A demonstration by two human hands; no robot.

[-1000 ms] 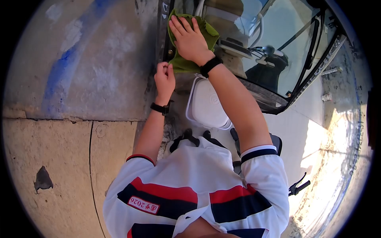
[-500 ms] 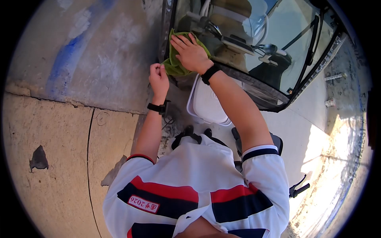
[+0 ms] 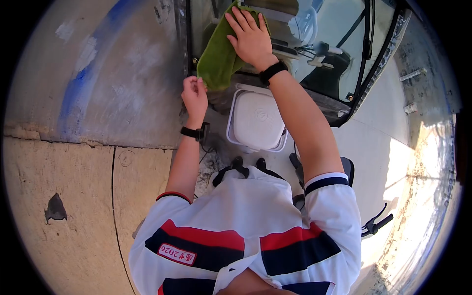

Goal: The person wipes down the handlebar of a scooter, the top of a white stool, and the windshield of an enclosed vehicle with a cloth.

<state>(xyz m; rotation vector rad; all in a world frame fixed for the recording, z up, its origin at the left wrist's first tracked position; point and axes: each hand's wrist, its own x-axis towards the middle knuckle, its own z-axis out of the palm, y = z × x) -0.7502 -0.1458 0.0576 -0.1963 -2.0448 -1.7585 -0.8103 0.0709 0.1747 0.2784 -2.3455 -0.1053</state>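
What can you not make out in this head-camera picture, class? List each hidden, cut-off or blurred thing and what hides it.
- Green cloth: its upper part lies under the right hand.
- Windscreen: its top is cut off by the frame edge, and reflections mask what is behind it.
- Left hand: fingers curl at the cloth's lower edge; the grip is unclear.

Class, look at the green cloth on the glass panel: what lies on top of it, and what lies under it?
On top of the green cloth lies the right hand, flat, fingers spread. Under it is the glass panel; the covered part of the glass cannot be seen. The left hand pinches its lower edge.
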